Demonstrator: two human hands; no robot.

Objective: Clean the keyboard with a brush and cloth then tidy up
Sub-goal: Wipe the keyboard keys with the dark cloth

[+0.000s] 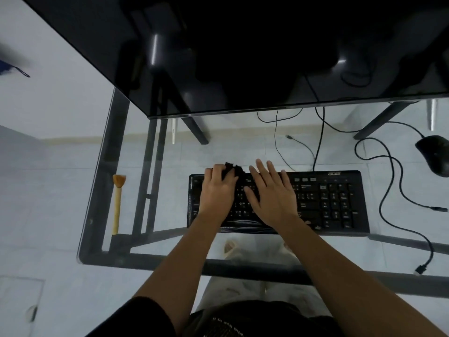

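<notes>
Stage: cloth wipe under way, brush step likely done | left hand [217, 188] bunched around dark cloth [233, 171] at keyboard [279, 203] far-left edge | right hand [272, 193] spread flat on keys | brush [117, 203] lying well left on glass desk [102, 166] | left: finish wiping, tidy up.

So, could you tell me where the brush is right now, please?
In the head view, the brush lies untouched on the glass desk near its left edge, well left of the keyboard.
</notes>
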